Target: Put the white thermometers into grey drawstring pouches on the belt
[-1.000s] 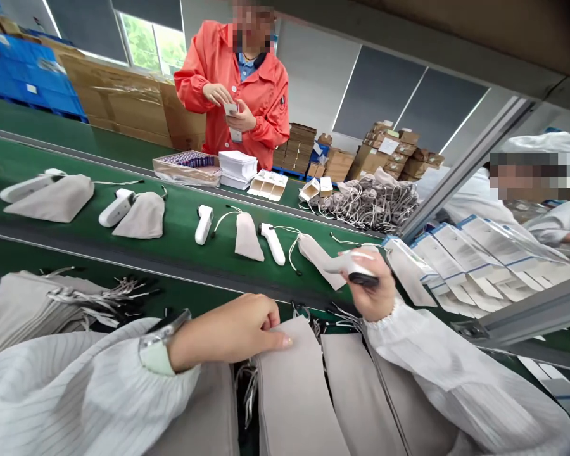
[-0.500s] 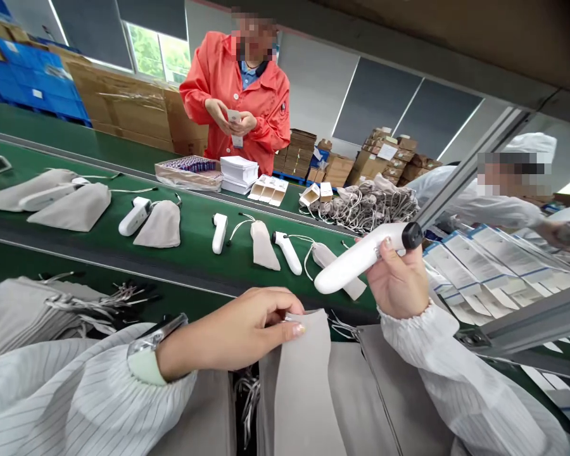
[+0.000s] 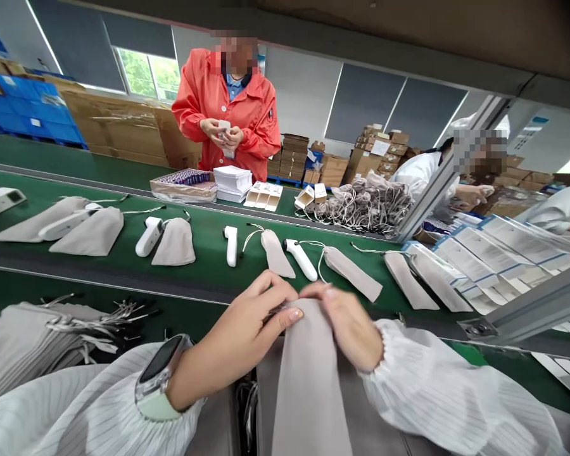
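Note:
A grey drawstring pouch (image 3: 308, 380) hangs upright in front of me, its mouth at the top. My left hand (image 3: 261, 316) pinches the left side of that mouth between thumb and fingers. On the opposite side, my right hand (image 3: 346, 316), slightly blurred, curls its fingers over the upper edge, touching the cloth. No white device shows in my right hand; whether one is inside the pouch is hidden. More flat grey pouches lie beneath. Beyond my hands, a white handheld device with a dark tip (image 3: 301, 259) rests on the green belt beside another pouch (image 3: 351, 272).
The green conveyor belt (image 3: 209, 278) carries several more pouches and white devices. Stacked pouches (image 3: 23, 342) lie at left. A metal post (image 3: 427, 196) slants at right near open white boxes (image 3: 475, 259). A person in a red jacket (image 3: 228, 114) stands across the belt.
My right hand has moved down and left to the pouch's mouth. The white device it held is out of sight. Pouches on the belt behind it are now uncovered.

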The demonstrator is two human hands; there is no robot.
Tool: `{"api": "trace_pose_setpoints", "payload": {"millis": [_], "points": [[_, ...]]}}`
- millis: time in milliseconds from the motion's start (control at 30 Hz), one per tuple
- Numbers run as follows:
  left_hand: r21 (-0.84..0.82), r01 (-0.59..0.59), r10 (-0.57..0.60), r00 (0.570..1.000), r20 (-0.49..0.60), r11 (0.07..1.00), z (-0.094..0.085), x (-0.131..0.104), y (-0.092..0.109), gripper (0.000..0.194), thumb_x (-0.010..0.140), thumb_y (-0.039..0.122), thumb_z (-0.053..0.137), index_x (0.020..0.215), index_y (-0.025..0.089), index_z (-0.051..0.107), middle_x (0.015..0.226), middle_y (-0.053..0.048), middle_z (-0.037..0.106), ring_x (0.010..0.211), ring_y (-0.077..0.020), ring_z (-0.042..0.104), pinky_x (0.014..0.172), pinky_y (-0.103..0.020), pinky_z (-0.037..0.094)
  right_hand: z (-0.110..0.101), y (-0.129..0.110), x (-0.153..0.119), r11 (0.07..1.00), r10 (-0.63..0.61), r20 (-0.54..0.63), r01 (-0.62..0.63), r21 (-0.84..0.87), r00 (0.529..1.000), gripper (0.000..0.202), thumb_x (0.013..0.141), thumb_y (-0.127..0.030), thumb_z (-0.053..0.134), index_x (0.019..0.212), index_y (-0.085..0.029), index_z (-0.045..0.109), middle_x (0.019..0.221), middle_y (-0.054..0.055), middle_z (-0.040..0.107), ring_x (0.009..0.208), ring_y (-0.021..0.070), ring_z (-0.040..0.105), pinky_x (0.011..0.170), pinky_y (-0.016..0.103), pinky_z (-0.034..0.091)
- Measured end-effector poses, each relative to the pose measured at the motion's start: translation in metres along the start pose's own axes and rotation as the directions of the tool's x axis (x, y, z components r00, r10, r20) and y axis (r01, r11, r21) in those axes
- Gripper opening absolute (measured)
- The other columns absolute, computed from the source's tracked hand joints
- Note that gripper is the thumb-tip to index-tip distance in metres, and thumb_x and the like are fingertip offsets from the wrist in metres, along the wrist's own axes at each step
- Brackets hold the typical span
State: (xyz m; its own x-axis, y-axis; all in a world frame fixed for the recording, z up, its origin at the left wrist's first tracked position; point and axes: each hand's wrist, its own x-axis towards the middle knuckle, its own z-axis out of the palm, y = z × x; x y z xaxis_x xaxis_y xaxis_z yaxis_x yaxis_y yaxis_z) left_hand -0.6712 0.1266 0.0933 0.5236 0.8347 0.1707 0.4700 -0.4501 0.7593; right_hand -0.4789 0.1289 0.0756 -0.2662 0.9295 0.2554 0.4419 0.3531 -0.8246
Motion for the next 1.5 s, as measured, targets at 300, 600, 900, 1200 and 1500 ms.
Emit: {"api": "trace_pose_setpoints", "payload": {"millis": [300, 600, 900, 1200, 1500], "points": [[-0.417, 0.246, -0.169, 0.962, 0.213, 0.875, -0.008, -0.014, 0.024, 0.034, 0.084, 0.045, 0.034, 0.074, 0.018, 0.053, 0.048, 0.007, 0.029, 0.041, -0.006, 0.025, 0.038, -0.018, 0.019, -0.02, 0.023, 0.008, 0.977, -0.212, 0.012, 0.212, 0.022, 0.977, 0.056, 0.068, -0.063, 0.043, 0.099, -0.017, 0.052, 0.064, 0.0, 0.056, 0.056, 0.0126, 0.051, 0.055, 0.025, 0.04], [-0.036, 0.179, -0.176, 0.981, 0.078, 0.983, 0.005, 0.003, -0.016, 0.041, 0.076, 0.054, 0.042, 0.097, 0.02, 0.051, 0.081, -0.002, 0.055, 0.071, -0.0156, 0.05, 0.058, -0.023, 0.036, -0.08, 0.04, 0.038, 0.956, -0.067, -0.651, -0.139, -0.26, 0.756, 0.058, 0.056, -0.031, 0.062, 0.108, -0.019, 0.039, 0.102, 0.008, 0.053, 0.088, 0.0205, 0.052, 0.075, 0.033, 0.042], [0.036, 0.277, -0.271, 0.891, 0.365, 0.96, 0.019, 0.001, -0.039, 0.036, 0.066, 0.052, 0.052, 0.078, 0.018, 0.048, 0.078, 0.0, 0.047, 0.068, -0.0136, 0.044, 0.055, -0.022, 0.033, -0.062, 0.112, 0.095, 0.672, 0.145, -0.377, -0.37, -0.641, 0.915, 0.04, 0.069, -0.031, 0.056, 0.104, -0.013, 0.052, 0.111, 0.019, 0.05, 0.112, 0.0324, 0.038, 0.087, 0.044, 0.029], [-0.293, 0.524, -0.378, 0.818, 0.433, 0.8, 0.013, 0.008, -0.041, 0.052, 0.049, 0.033, 0.073, 0.092, 0.017, 0.05, 0.089, -0.001, 0.046, 0.073, -0.0125, 0.047, 0.06, -0.021, 0.038, -0.049, 0.097, 0.107, 0.909, 0.164, -0.416, -0.301, -0.29, 0.895, 0.055, 0.078, -0.033, 0.043, 0.127, -0.018, 0.022, 0.103, 0.01, 0.055, 0.093, 0.0199, 0.055, 0.075, 0.036, 0.044], [-0.386, 0.621, -0.212, 0.673, 0.708, 0.682, -0.017, 0.012, -0.029, 0.027, 0.056, 0.024, 0.07, 0.078, 0.013, 0.062, 0.078, -0.004, 0.062, 0.076, -0.0165, 0.056, 0.07, -0.026, 0.042, 0.013, 0.066, 0.057, 0.93, -0.365, -0.173, 0.35, -0.113, 0.915, 0.028, 0.073, -0.025, 0.054, 0.101, -0.023, 0.048, 0.102, 0.006, 0.052, 0.093, 0.0194, 0.054, 0.085, 0.039, 0.041]]}}
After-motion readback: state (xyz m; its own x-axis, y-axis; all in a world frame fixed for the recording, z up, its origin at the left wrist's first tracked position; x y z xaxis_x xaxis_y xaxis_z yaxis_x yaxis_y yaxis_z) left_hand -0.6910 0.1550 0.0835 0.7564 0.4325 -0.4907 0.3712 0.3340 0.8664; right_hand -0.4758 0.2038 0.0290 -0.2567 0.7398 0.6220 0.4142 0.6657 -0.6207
